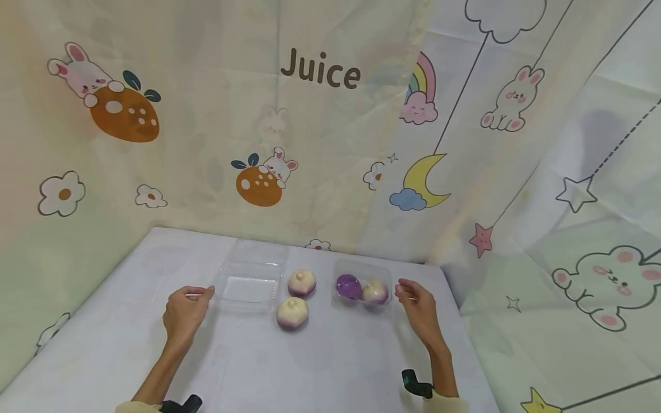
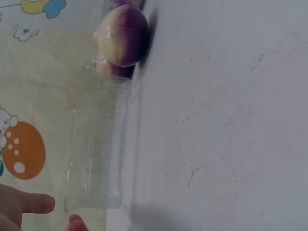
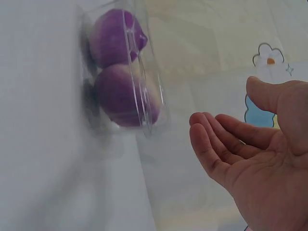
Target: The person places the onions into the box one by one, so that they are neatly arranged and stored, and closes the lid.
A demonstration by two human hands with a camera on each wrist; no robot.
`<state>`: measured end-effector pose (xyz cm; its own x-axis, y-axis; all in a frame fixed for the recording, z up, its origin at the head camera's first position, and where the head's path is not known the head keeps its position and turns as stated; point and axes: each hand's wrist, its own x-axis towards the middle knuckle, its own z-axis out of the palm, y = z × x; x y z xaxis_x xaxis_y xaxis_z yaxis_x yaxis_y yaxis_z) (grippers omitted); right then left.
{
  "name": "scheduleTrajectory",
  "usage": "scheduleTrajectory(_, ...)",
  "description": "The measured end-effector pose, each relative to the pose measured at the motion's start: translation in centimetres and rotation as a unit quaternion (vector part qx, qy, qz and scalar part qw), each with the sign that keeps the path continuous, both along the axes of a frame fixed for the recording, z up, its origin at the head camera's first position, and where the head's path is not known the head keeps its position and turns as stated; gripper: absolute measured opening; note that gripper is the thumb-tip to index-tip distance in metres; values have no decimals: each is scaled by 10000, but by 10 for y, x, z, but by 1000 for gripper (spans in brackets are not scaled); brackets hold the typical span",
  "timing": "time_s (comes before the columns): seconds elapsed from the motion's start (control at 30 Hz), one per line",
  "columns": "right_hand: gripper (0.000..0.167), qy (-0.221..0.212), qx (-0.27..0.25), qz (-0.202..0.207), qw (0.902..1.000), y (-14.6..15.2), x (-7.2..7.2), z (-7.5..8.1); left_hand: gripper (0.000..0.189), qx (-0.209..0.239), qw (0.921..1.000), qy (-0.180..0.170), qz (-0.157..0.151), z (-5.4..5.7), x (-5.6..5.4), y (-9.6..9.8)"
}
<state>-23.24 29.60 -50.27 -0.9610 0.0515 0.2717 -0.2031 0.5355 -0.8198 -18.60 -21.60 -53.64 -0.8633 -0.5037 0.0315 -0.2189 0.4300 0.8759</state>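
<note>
A clear plastic box [image 1: 249, 305] stands on the left of the table, its lid folded back, with nothing inside. My left hand [image 1: 187, 312] is at its left edge. In the left wrist view, the thumb and a fingertip [image 2: 77, 223] are spread apart near the box's end. Two cream-and-purple turnip-like vegetables [image 1: 292, 314] sit to the right of that box. A second clear box [image 1: 361, 268] holds two more, a purple one [image 1: 348, 286] and a paler one [image 1: 375, 292]. Beside its right side is my right hand [image 1: 419, 312], fingers loosely bent, a gap away from the box.
Both boxes stand on a white table [image 1: 310, 373]. Printed cloth [image 1: 206, 115] hangs behind the table and along its sides. Black wrist devices [image 1: 416, 384] sit at both wrists, by the sleeves.
</note>
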Motion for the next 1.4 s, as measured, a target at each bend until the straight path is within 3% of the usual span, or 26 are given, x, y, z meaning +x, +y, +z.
scheduleTrajectory(0.3,35,60,-60,98,9999,-22,-1,-2,40,469,9983,-345,-56,-9,0,-3)
scheduleTrajectory(0.67,32,238,-144,229,9994,-37,-1,-3,33,817,9960,-328,-160,-12,-4,-4)
scheduleTrajectory(0.97,27,542,-532,576,9954,-51,-2,-4,29,872,9957,-248,-199,-10,-3,-3)
scheduleTrajectory(1.4,35,645,-708,1007,9903,-80,2,-11,29,1117,9926,-325,-360,-9,-3,-7)
